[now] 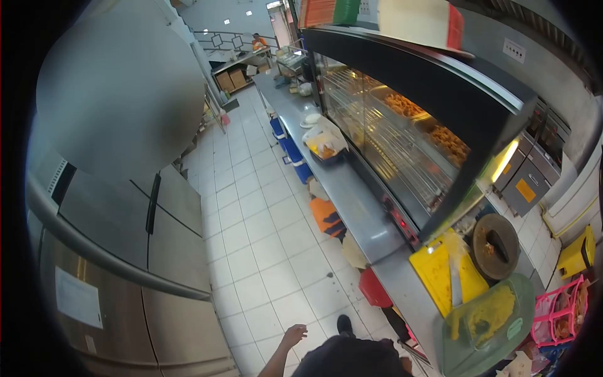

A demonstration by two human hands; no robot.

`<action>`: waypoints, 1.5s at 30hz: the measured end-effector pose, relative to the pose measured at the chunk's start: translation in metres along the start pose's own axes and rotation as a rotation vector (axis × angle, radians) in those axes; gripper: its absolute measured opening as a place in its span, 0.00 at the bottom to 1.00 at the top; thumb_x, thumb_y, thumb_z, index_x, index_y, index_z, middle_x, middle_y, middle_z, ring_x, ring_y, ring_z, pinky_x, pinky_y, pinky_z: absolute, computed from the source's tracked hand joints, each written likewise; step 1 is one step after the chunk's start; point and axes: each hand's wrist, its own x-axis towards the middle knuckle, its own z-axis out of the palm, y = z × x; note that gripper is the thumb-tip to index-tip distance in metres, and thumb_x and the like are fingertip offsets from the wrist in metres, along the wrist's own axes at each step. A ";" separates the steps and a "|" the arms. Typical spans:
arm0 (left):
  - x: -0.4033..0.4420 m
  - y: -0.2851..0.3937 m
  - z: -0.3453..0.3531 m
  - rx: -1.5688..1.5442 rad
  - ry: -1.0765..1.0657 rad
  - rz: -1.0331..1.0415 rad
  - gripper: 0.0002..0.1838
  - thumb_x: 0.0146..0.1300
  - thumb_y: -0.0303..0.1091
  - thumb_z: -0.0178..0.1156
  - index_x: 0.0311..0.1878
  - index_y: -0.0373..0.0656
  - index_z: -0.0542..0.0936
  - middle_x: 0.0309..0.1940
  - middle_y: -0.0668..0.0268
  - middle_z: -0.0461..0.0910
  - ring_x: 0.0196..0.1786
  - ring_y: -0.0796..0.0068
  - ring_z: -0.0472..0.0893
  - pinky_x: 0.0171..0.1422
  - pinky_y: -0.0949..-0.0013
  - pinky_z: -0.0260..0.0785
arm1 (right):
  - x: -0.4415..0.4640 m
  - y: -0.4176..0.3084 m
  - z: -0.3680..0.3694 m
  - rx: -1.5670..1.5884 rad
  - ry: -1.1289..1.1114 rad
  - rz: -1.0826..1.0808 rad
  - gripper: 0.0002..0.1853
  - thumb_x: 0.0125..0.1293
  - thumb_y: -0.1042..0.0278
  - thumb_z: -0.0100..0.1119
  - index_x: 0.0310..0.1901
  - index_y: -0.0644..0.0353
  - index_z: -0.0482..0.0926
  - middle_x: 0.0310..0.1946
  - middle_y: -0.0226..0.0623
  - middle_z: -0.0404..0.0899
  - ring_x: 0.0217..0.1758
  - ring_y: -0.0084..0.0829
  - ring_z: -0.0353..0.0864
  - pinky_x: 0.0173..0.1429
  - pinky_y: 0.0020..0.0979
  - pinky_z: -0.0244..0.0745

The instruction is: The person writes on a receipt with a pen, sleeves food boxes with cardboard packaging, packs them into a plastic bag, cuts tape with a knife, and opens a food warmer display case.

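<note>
My left hand [294, 335] hangs over the tiled floor at the bottom of the view, fingers loosely apart and nothing in them. Of my right hand [407, 364], only a small patch shows beside my dark clothing; its fingers are hidden. Nearest on the right is the steel counter [377, 242]. On its near end lie a yellow cutting board [430, 270] with a knife [455, 283] on it, a dark stone mortar [480, 257], and a green tray [455, 358] bearing a clear container of yellow food [493, 317]. A paper-lined box [326, 143] with food sits farther along.
A glass food warmer [389, 141] with trays of fried food [402, 105] stands on the counter. Steel refrigerators [176, 264] line the left side. A pink basket [559, 314] is at the lower right. Another person [259, 42] is far off at the back. White tiled floor [251, 220] runs between.
</note>
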 end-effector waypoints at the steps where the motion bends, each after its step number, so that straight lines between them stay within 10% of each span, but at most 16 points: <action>1: 0.005 0.011 -0.019 -0.078 0.080 -0.029 0.19 0.73 0.43 0.56 0.59 0.41 0.78 0.49 0.58 0.85 0.45 0.67 0.86 0.46 0.65 0.77 | 0.033 -0.015 -0.001 -0.066 0.031 -0.123 0.18 0.68 0.53 0.51 0.38 0.57 0.85 0.40 0.46 0.85 0.47 0.52 0.84 0.49 0.54 0.77; 4: 0.023 0.021 -0.057 -0.102 0.283 -0.113 0.18 0.73 0.42 0.55 0.58 0.40 0.77 0.49 0.59 0.85 0.47 0.67 0.86 0.47 0.64 0.75 | 0.125 -0.168 -0.098 -0.277 -0.163 -0.499 0.24 0.69 0.48 0.48 0.36 0.62 0.84 0.39 0.53 0.84 0.46 0.54 0.83 0.52 0.54 0.76; 9: 0.069 0.057 -0.089 -0.340 0.236 -0.165 0.19 0.74 0.42 0.53 0.61 0.42 0.75 0.51 0.59 0.84 0.51 0.66 0.85 0.50 0.64 0.73 | 0.202 -0.431 -0.231 0.624 -0.224 -0.441 0.20 0.76 0.53 0.52 0.47 0.65 0.82 0.35 0.38 0.86 0.36 0.27 0.85 0.39 0.29 0.79; 19: 0.203 0.270 -0.140 -0.123 0.236 -0.075 0.19 0.74 0.40 0.52 0.61 0.40 0.75 0.50 0.58 0.85 0.49 0.65 0.85 0.52 0.65 0.75 | 0.479 -0.719 -0.367 1.166 -0.020 -0.159 0.30 0.71 0.45 0.56 0.56 0.69 0.73 0.42 0.49 0.81 0.34 0.40 0.87 0.32 0.38 0.86; 27: 0.369 0.498 -0.132 0.068 0.168 0.289 0.19 0.76 0.44 0.55 0.56 0.38 0.79 0.49 0.61 0.84 0.50 0.71 0.84 0.53 0.67 0.76 | 0.528 -0.755 -0.391 1.059 0.152 0.002 0.24 0.72 0.52 0.55 0.42 0.74 0.80 0.36 0.49 0.86 0.32 0.37 0.89 0.31 0.34 0.86; 34: 0.507 0.686 -0.044 0.449 -0.052 0.710 0.25 0.71 0.41 0.61 0.64 0.34 0.74 0.55 0.45 0.79 0.59 0.52 0.80 0.62 0.58 0.72 | 0.461 -0.690 -0.341 0.421 0.531 0.120 0.19 0.62 0.55 0.62 0.27 0.68 0.83 0.23 0.47 0.85 0.25 0.36 0.87 0.38 0.35 0.82; 38: 0.555 0.619 -0.009 0.883 -0.499 1.012 0.24 0.75 0.48 0.50 0.59 0.36 0.77 0.48 0.42 0.80 0.54 0.43 0.79 0.59 0.50 0.72 | 0.387 -0.656 -0.315 1.270 0.310 0.286 0.19 0.71 0.58 0.56 0.45 0.71 0.80 0.34 0.49 0.85 0.31 0.37 0.88 0.37 0.36 0.87; 45: 0.474 0.593 0.039 1.022 -0.504 0.830 0.23 0.79 0.46 0.40 0.58 0.41 0.78 0.43 0.41 0.81 0.50 0.37 0.78 0.56 0.45 0.72 | 0.336 -0.639 -0.280 1.413 0.599 0.470 0.19 0.75 0.56 0.51 0.50 0.67 0.76 0.35 0.52 0.84 0.41 0.44 0.88 0.40 0.42 0.87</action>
